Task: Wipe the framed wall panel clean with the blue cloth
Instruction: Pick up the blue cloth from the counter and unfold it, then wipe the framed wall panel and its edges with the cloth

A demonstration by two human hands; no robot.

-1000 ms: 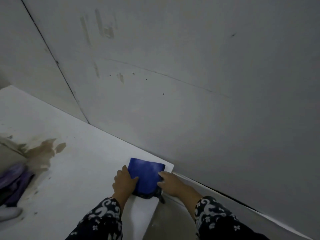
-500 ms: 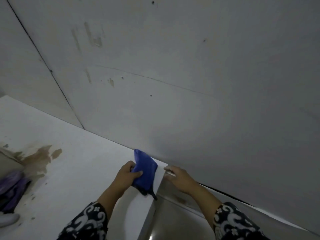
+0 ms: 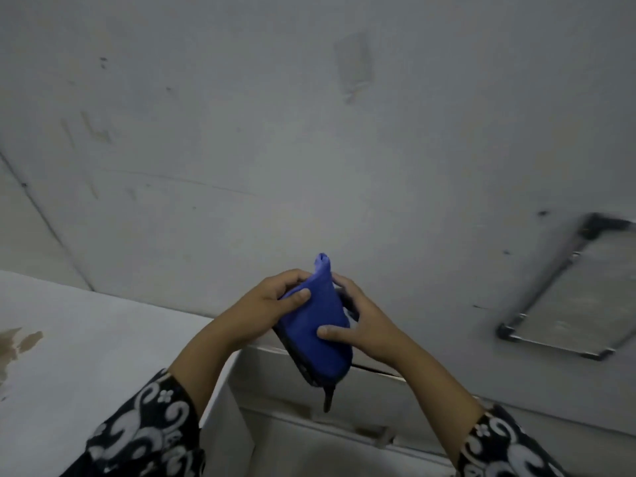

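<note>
Since one second ago the blue cloth (image 3: pixel 315 325) has left the white ledge (image 3: pixel 103 342), where it lay flat under both hands, and is now held up in the air in front of the grey wall (image 3: pixel 275 149), bunched into a thick folded wad standing roughly upright with a narrow end poking above the fingers. Half a second ago only the left hand gripped it while the right rested on the ledge corner; now both hold it. Left hand (image 3: pixel 272 301) clamped on the upper left side of the cloth, thumb pressed across the front face, fingers curled behind. Right hand (image 3: pixel 358 321) clamped on the right side, thumb on the front near the middle, fingers wrapped around the back. A dark edge runs along the lower left of the wad and a dark tab hangs from its bottom corner. View has also tilted up and to the right: a metal-framed panel (image 3: pixel 571 297) on the wall now shows at the right edge, tilted, well apart from the cloth and untouched; its surface looks dull, detail blurred. Brown stains (image 3: pixel 20 339) remain on the ledge at far left. Both forearms wear black sleeves (image 3: pixel 144 435) with white swirl print. Wall shows scuffs and small dark specks.
</note>
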